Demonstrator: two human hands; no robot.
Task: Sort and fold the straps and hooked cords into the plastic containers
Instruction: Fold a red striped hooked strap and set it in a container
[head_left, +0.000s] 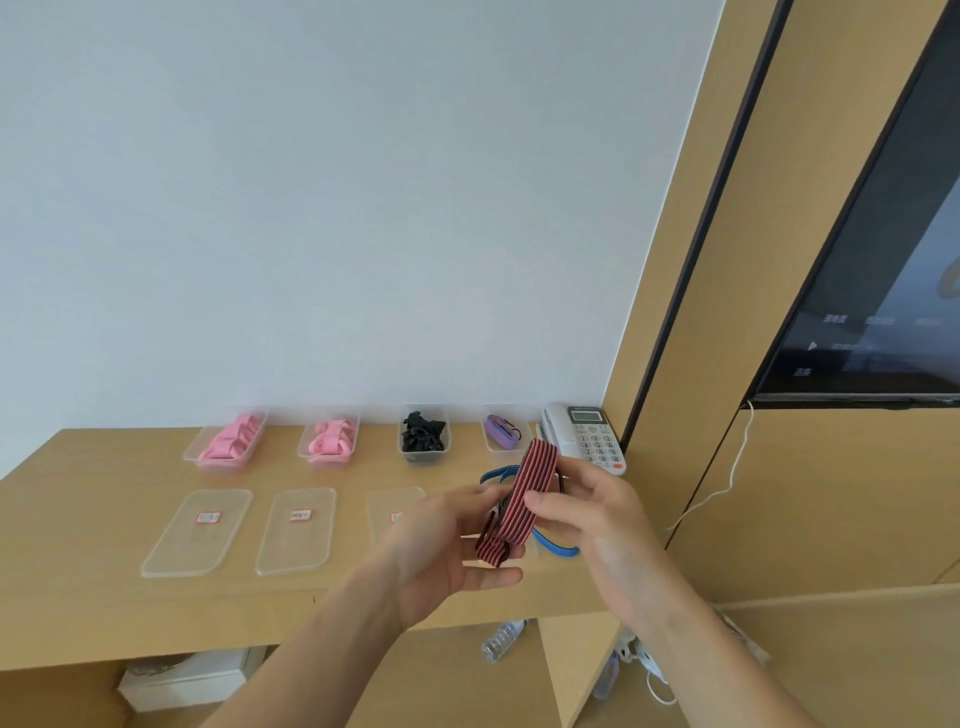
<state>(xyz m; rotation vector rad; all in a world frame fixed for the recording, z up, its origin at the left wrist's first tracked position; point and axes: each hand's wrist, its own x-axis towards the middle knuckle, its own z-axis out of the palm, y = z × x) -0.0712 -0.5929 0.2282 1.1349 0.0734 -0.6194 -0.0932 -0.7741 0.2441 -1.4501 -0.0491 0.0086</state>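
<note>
four clear containers (227, 441) along the wall already hold goods: two with pink straps (236, 435), one with black straps (422, 434), one with a purple strap (500, 431); by my reckoning most sorting is done. left hand (447, 545) and right hand (582, 506), fingers curled, both pinch a folded red-and-black striped strap (524, 499) above the desk (78, 571), a blue cord (550, 545) loose beneath, both yet to be binned. three lids (197, 532) lie flat with red-bordered labels, writing too small to read; a phone (589, 436) stands by.
</note>
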